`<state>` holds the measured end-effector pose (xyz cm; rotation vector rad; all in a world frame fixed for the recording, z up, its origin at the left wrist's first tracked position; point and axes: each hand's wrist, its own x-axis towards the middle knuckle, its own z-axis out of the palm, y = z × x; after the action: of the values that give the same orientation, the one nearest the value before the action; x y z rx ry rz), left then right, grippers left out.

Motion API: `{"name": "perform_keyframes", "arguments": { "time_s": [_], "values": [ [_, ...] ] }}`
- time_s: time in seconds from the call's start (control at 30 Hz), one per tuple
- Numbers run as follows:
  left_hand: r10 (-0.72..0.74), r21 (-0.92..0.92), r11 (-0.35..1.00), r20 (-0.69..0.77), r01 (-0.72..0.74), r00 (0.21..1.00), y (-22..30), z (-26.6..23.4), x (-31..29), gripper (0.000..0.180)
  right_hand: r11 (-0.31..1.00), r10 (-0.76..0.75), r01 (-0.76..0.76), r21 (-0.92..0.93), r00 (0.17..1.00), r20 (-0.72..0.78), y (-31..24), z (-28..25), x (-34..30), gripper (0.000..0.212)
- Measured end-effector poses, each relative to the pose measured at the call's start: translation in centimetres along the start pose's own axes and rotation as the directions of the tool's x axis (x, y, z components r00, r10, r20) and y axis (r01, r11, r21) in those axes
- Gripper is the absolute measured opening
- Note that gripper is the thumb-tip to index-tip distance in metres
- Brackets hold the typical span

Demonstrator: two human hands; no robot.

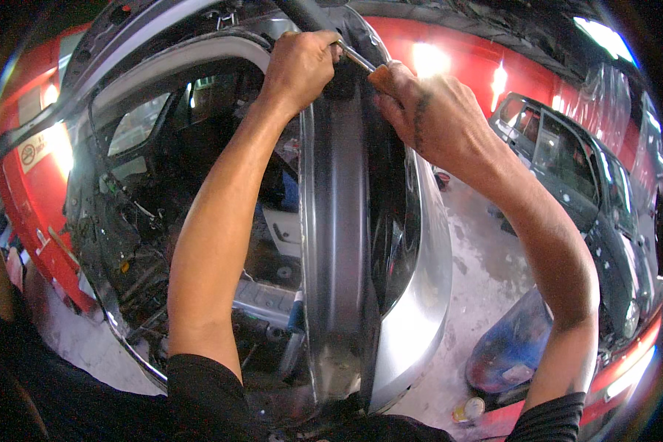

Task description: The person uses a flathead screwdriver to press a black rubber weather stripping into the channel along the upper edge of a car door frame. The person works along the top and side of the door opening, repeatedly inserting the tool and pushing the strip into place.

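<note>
My right hand is closed round the orange handle of a screwdriver. Its metal shaft slants up and left to my left hand, whose fingers are closed at the far end of the shaft. The tip is hidden there. Both hands are raised at the top of a grey car body's opening, beside the upper end of its dark inner channel. Just above my left hand, a thick dark bar slants across the top of the view.
Left of the channel lies the stripped car interior, with loose wires and bare metal. A silver body panel curves on the right. Beyond it are a dark car, a blue plastic-like bundle and a small can on the floor.
</note>
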<state>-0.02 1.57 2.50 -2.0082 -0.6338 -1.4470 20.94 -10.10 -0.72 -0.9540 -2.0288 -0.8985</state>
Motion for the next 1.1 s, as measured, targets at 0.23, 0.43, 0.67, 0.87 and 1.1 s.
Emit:
{"name": "perform_keyframes", "arguments": {
  "time_s": [0.23,0.43,0.67,0.87,1.1],
  "values": [
    [-0.010,-0.046,0.999,-0.007,0.010,1.000,-0.4,0.3,-0.1,0.020,1.000,-0.009,0.009,-0.021,1.000,-0.006,0.1,0.4,-0.1,0.025],
    [0.021,0.017,1.000,0.018,-0.022,1.000,-1.3,0.3,0.4,0.018,0.999,0.038,-0.039,0.036,0.999,0.033,-1.2,0.2,0.2,0.026],
    [0.060,0.024,0.998,0.068,-0.062,0.996,-0.8,-0.5,0.8,0.017,0.998,0.008,-0.010,0.062,1.000,0.030,-0.7,1.3,0.5,0.026],
    [0.007,0.064,0.998,-0.005,-0.007,1.000,-0.8,-0.4,-0.1,0.016,0.994,0.091,-0.080,-0.076,0.985,0.145,1.3,-0.5,1.4,0.024],
    [-0.023,0.078,0.997,0.039,0.020,0.999,0.1,-1.1,0.2,0.015,0.999,0.020,-0.014,-0.050,0.992,0.124,2.4,-0.2,1.9,0.024]
  ]
}}
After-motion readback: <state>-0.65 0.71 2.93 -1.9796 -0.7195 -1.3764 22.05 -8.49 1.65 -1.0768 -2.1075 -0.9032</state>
